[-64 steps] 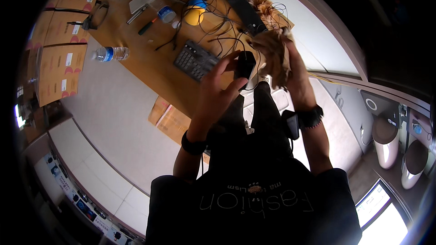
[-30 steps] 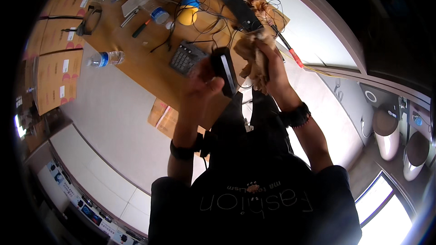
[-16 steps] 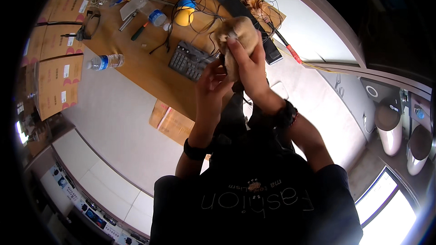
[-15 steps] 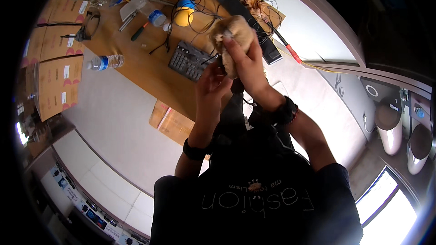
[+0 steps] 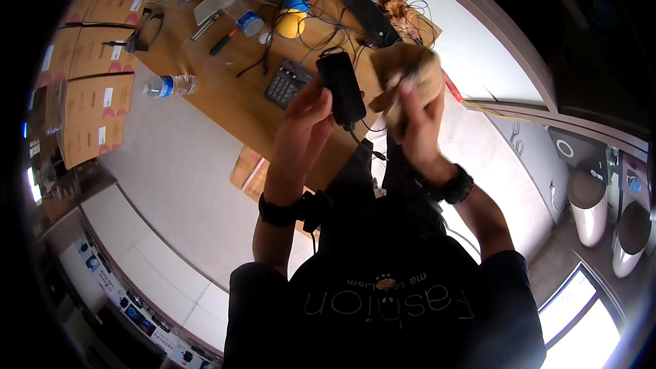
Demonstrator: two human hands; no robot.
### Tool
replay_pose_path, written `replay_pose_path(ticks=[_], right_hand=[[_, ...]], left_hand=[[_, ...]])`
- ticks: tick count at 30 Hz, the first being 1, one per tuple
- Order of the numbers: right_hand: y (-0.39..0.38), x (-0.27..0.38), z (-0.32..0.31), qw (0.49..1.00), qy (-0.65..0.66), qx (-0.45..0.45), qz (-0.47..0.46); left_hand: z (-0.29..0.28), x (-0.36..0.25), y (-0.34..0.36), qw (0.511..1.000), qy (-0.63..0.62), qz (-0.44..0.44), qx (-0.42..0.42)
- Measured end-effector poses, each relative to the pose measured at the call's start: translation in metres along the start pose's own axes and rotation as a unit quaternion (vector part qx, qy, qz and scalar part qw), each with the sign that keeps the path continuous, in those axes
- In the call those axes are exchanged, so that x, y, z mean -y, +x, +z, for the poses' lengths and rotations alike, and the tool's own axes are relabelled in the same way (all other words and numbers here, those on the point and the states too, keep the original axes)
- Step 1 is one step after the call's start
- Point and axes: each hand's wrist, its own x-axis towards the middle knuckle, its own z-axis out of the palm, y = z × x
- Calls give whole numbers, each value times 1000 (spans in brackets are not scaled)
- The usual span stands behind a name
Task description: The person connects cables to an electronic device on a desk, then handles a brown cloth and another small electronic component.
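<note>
My left hand (image 5: 306,120) grips a black power adapter (image 5: 344,90), a flat rectangular block held upright over the wooden table. From the adapter's lower end hangs a short black cable with a plug (image 5: 378,155). In my right hand (image 5: 421,130) is a crumpled tan cloth (image 5: 408,72), blurred by motion, with the fingers closed on it. The cloth is apart from the adapter, to its right. Beyond my left hand a dark calculator-like keypad (image 5: 287,84) lies on the table, partly hidden by the hand.
The wooden table (image 5: 225,113) holds tangled black cables, a yellow-and-blue ball (image 5: 292,22), a screwdriver (image 5: 223,42), a water bottle (image 5: 251,25) and a long black bar (image 5: 369,14). Another bottle (image 5: 171,86) stands near the left edge. Cardboard boxes (image 5: 96,113) are stacked at left.
My hands have moved apart. The tan cloth has shifted right with my right hand, and the black adapter now shows uncovered in my left hand.
</note>
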Motion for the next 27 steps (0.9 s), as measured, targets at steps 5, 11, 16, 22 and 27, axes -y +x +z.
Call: replay_pose_path(ticks=[5,11,16,22,27], right_hand=[[-4,-20,18,923,-322,1,-208],[40,-28,19,979,-195,-60,-27],[30,-42,16,958,-265,-81,-69],[21,-49,19,941,-301,-51,-143],[43,-40,3,982,-117,-11,150]], left_hand=[[21,12,-1,996,68,-11,-63],[14,21,-4,995,32,-75,-65],[1,16,-6,989,52,-120,-69],[-9,15,-4,979,160,-115,-46],[-13,14,-9,995,43,-90,-9]])
